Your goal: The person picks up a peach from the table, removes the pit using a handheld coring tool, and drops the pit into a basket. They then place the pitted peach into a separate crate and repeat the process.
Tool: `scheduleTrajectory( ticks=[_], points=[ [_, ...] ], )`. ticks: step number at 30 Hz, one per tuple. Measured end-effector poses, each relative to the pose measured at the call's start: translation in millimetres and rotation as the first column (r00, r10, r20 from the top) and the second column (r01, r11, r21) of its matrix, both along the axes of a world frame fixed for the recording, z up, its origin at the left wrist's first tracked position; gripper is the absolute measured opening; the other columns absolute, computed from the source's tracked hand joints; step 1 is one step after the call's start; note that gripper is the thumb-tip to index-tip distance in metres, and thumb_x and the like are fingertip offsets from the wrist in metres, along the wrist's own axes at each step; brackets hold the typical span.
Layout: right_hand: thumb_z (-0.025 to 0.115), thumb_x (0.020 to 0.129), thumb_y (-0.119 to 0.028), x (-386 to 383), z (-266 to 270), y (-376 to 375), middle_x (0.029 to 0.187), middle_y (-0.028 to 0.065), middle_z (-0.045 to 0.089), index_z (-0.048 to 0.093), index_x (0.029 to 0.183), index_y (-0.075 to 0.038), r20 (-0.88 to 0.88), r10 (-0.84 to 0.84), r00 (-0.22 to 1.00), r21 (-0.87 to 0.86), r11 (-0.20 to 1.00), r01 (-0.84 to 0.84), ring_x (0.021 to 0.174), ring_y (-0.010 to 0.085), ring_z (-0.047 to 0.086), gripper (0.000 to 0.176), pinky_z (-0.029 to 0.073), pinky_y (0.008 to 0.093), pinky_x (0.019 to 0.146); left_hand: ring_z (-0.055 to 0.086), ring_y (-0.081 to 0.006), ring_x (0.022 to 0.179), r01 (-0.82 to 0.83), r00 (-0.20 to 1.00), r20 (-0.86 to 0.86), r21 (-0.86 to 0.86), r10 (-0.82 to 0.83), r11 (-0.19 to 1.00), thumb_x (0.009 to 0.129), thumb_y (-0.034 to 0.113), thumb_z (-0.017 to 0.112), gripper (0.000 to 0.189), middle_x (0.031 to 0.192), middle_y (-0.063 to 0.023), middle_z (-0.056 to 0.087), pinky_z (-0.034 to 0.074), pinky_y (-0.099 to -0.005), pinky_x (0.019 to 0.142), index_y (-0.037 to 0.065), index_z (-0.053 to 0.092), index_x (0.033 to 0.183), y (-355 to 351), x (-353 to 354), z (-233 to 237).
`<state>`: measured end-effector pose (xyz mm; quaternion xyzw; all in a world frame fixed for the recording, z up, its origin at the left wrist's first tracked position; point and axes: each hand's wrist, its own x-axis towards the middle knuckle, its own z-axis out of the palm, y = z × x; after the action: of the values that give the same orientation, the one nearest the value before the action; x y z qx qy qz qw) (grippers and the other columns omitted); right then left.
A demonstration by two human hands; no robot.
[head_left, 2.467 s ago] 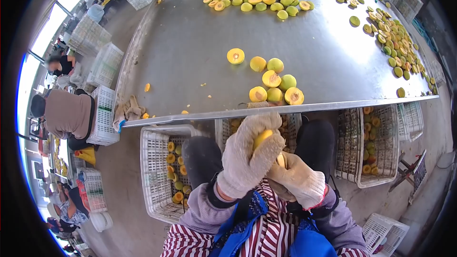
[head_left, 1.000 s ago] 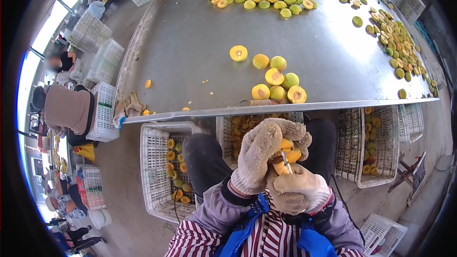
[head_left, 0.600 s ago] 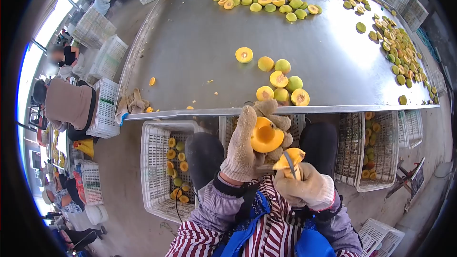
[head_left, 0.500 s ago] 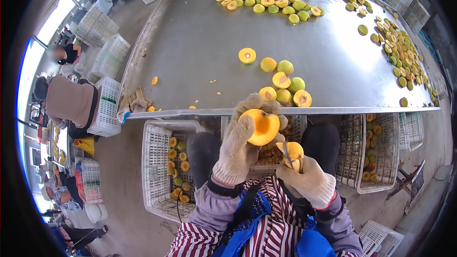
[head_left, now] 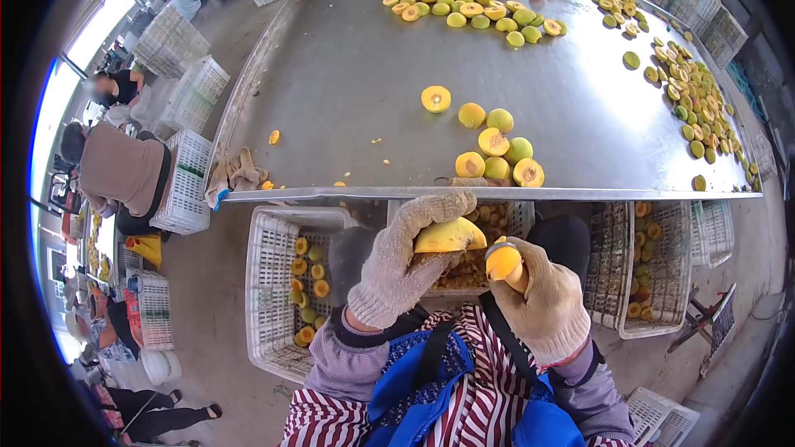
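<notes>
My left hand (head_left: 389, 269), in a knitted work glove, grips a yellow peach half (head_left: 450, 237) with its cut side tipped downward. In my gloved right hand (head_left: 546, 302) is a small curved-blade knife (head_left: 517, 279), its blade largely hidden by a piece of yellow flesh (head_left: 502, 263) at its front. The knife end is close to the peach half, with a small gap between them. Below both hands, a crate of fruit pieces (head_left: 464, 280) sits between my knees. Several peach halves (head_left: 494, 142) lie near the front edge of the metal table (head_left: 348, 116).
More halves are heaped at the table's back (head_left: 472, 8) and right side (head_left: 700, 108). White crates holding peach halves stand left (head_left: 258, 298) and right (head_left: 613, 281) of my legs. Used gloves (head_left: 240, 172) lie on the table's left corner. Other people (head_left: 124, 161) sit at the left.
My left hand has turned the peach half from its cut face showing to its side, and shifted slightly down and left. My right hand has rotated the knife and fruit piece upward.
</notes>
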<state>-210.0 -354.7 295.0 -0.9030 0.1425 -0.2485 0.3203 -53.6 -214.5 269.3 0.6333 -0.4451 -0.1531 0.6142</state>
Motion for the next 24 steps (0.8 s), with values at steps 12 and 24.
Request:
scheduleTrajectory(
  ticks=[12,24],
  points=[
    [0.075,0.087,-0.019,-6,-14,3,0.063,0.0085,0.063,0.06,0.104,-0.007,-0.103,0.067,0.992,-0.088,0.993,-0.076,0.055,0.0265,0.066,0.026,0.051,0.0373,0.049,0.07,-0.0292,0.106,-0.145,0.718,0.691,0.037,0.079,0.989,0.079,0.01,0.076,0.05,0.12,-0.014,0.069,0.058,-0.0401,0.087,0.011,0.064,0.128,0,-13,39],
    [0.075,0.085,-0.017,-2,-5,0,0.072,0.0125,0.067,0.058,0.123,-0.007,-0.078,0.021,0.997,-0.034,0.999,-0.023,0.062,0.0296,0.069,0.043,0.055,0.0381,0.054,0.067,-0.0178,0.105,-0.191,0.917,-0.334,0.12,0.22,0.974,0.093,0.005,0.068,0.04,0.119,-0.0108,0.069,0.056,-0.0319,0.089,0.001,0.058,0.131,2,-18,10]
  ],
)
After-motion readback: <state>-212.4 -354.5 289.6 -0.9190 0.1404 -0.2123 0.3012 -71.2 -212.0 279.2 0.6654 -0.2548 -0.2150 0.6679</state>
